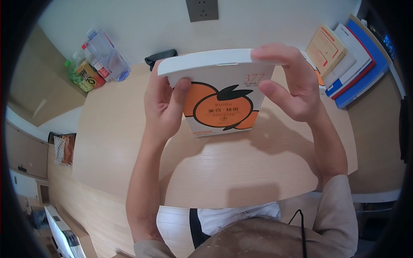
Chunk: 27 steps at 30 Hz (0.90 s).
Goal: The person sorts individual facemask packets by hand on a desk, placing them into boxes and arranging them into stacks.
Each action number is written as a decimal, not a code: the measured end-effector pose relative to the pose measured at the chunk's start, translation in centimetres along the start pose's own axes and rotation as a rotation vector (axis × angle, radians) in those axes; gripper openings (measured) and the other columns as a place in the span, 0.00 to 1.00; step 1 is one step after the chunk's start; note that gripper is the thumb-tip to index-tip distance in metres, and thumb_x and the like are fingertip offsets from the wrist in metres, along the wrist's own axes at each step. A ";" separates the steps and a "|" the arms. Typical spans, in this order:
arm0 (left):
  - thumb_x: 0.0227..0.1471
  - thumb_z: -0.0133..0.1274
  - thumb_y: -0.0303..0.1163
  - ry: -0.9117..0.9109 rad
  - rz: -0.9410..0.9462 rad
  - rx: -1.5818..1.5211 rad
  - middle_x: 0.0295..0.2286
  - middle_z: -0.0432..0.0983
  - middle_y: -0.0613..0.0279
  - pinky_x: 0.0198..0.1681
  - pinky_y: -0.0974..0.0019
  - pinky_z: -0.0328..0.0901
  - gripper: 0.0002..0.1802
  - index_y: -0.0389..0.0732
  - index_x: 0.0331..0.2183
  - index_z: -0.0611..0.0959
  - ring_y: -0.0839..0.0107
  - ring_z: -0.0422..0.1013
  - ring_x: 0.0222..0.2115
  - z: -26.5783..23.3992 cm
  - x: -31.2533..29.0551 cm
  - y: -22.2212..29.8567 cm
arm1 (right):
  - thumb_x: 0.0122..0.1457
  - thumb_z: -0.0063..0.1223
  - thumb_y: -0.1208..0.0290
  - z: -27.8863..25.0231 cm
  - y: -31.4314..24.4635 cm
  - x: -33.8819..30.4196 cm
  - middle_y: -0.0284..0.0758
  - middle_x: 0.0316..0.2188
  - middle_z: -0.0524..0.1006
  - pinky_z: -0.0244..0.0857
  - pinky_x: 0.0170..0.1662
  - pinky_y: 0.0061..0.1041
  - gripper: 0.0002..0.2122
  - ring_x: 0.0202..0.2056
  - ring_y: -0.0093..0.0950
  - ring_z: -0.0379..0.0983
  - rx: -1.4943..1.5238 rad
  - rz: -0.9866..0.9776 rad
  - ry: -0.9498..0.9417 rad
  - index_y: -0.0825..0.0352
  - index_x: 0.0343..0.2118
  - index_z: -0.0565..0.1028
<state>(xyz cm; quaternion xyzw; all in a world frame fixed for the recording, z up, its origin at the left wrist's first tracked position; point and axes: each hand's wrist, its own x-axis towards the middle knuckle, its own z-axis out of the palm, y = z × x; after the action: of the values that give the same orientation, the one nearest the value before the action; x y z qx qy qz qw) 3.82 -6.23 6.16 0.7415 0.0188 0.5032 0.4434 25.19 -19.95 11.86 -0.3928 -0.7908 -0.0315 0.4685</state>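
A white cardboard box (223,107) printed with orange fruit and black leaves stands upright before me, its front panel facing me. Its white top flap (206,60) looks closed, with a small slot along the front edge. My left hand (165,103) grips the left side, thumb pressed on the front and the other fingers hidden behind. At the upper right corner, my right hand (294,81) curls loosely around the box, a finger on the top and the thumb by the front's right edge. Whether the base fully rests on the wooden table (206,172) is hard to tell.
Several plastic bottles (97,64) stand at the table's far left. A dark pouch-like item (161,56) lies behind the box near the wall. Books and folders (348,60) lean at the far right, beside another partly hidden orange-and-white package (319,77). A wall socket (202,9) is above.
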 end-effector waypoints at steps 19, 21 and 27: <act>0.56 0.50 0.27 0.108 0.149 0.205 0.44 0.66 0.52 0.39 0.68 0.65 0.31 0.44 0.54 0.51 0.69 0.67 0.42 0.2 -0.8 -2.3 | 0.57 0.51 0.72 -1.1 -0.6 0.9 0.34 0.39 0.75 0.61 0.43 0.22 0.09 0.40 0.25 0.68 0.092 0.349 -0.038 0.65 0.38 0.80; 0.56 0.51 0.30 0.103 0.035 0.012 0.46 0.65 0.51 0.38 0.68 0.67 0.35 0.44 0.57 0.49 0.65 0.68 0.45 1.4 -1.1 -2.9 | 0.56 0.52 0.72 -0.8 -0.3 0.8 0.35 0.42 0.74 0.62 0.45 0.23 0.09 0.43 0.26 0.68 -0.013 0.310 -0.043 0.62 0.39 0.80; 0.55 0.51 0.28 0.079 -0.129 0.040 0.42 0.71 0.50 0.26 0.78 0.66 0.39 0.41 0.61 0.49 0.71 0.74 0.33 1.9 -1.1 -3.1 | 0.56 0.53 0.68 -1.6 1.8 0.3 0.36 0.45 0.73 0.61 0.48 0.23 0.13 0.45 0.25 0.68 -0.254 0.329 -0.080 0.61 0.45 0.77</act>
<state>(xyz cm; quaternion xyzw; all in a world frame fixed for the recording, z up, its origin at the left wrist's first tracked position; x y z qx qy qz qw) 6.04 -6.13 3.03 0.7271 0.0943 0.5018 0.4590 27.44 -19.19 12.38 -0.5736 -0.7234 -0.0384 0.3822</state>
